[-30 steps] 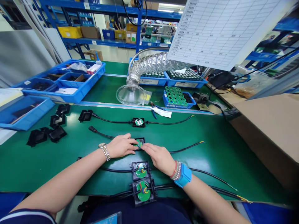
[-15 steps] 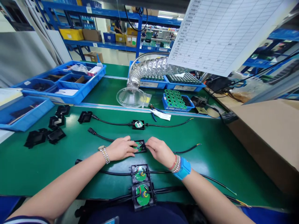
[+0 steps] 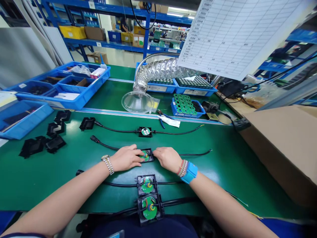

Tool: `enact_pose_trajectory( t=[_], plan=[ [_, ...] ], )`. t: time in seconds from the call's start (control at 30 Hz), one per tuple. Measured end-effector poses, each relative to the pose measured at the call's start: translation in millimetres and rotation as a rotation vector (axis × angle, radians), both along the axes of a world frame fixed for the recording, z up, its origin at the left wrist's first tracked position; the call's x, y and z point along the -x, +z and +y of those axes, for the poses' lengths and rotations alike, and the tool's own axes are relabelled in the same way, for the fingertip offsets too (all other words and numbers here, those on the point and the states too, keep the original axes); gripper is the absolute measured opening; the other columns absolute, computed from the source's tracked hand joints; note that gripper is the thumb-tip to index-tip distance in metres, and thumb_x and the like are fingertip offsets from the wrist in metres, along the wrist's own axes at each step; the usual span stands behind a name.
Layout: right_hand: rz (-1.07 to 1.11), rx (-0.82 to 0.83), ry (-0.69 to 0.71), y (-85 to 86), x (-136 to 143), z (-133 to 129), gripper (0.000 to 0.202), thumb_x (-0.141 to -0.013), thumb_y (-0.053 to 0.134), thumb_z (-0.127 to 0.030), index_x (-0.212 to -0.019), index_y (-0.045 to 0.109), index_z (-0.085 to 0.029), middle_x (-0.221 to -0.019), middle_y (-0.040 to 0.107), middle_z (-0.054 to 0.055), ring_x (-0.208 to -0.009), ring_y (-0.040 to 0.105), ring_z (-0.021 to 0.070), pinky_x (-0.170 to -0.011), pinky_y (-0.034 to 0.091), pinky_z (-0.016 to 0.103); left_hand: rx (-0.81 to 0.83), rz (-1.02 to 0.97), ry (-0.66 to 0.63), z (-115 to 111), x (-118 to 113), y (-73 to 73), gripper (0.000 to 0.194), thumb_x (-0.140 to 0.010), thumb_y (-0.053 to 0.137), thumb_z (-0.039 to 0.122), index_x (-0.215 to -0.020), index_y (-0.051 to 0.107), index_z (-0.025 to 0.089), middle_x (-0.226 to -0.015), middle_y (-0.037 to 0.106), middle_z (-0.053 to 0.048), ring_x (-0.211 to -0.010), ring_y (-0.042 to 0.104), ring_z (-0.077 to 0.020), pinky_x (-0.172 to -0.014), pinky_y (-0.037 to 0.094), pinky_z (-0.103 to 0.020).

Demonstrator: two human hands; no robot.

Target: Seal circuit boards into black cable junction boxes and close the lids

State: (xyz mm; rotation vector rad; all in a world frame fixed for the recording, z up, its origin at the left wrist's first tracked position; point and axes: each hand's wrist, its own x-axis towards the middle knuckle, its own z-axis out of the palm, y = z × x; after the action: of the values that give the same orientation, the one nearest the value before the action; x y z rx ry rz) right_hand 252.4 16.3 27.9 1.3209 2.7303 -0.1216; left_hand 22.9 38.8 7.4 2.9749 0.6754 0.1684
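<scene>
A black open housing with a green round circuit board (image 3: 146,155) lies mid-table between my hands. My left hand (image 3: 127,157) rests over its left side, fingers closed on the housing and touching the board. At its right end my right hand (image 3: 166,158) pinches the black cable where it enters the housing. That cable (image 3: 198,154) runs out to the right past my hand. Nearer my body sit two similar housings with boards and coloured wires, one (image 3: 147,185) just beyond the other (image 3: 150,207). Farther away is another housing with a board (image 3: 145,131).
Empty black housings (image 3: 55,142) lie at the left beside blue bins (image 3: 81,99). A fume hood (image 3: 137,101), pliers (image 3: 161,123) and a blue tray of green boards (image 3: 184,105) stand behind. A cardboard box (image 3: 279,138) borders the right side.
The view has shifted slightly. My right hand has turned and drawn in against the housing's right end, and the right cable's free end sits a little higher. My left hand stays on the housing.
</scene>
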Motion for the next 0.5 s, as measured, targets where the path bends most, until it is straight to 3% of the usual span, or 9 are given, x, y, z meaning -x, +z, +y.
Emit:
enact_pose_trajectory(
  t=[0.17,0.33,0.5],
  plan=[
    [-0.013,-0.003,0.03,-6.4,6,3,0.018,-0.083,0.043,-0.012,-0.084,0.06,-0.017,-0.079,0.063,0.006,-0.07,0.057,0.0166,-0.057,0.034,0.025,0.023,0.011,0.003,1,-1,0.2,0.031,-0.089,0.042,0.043,-0.104,0.064,0.029,-0.114,0.059,0.001,-0.082,0.045,-0.0167,-0.069,0.039,-0.028],
    [0.005,-0.046,-0.043,-13.3,4,-4,0.019,-0.086,0.042,-0.014,-0.085,0.061,-0.017,-0.077,0.061,0.006,-0.07,0.054,0.0156,-0.06,0.035,0.025,0.013,0.007,-0.007,1,0,0.5,0.03,-0.089,0.043,0.042,-0.103,0.065,0.028,-0.114,0.06,0.0,-0.082,0.046,-0.017,-0.071,0.039,-0.029],
    [0.195,-0.218,-0.023,-18.0,-5,-14,0.029,-0.092,0.038,-0.022,-0.115,0.056,-0.025,-0.105,0.054,0.009,-0.088,0.047,0.0186,-0.072,0.036,0.03,-0.001,0.003,0.005,-2,0,1.2,0.029,-0.089,0.042,0.041,-0.103,0.065,0.028,-0.113,0.059,0.0,-0.083,0.046,-0.0172,-0.072,0.04,-0.03]
  ],
)
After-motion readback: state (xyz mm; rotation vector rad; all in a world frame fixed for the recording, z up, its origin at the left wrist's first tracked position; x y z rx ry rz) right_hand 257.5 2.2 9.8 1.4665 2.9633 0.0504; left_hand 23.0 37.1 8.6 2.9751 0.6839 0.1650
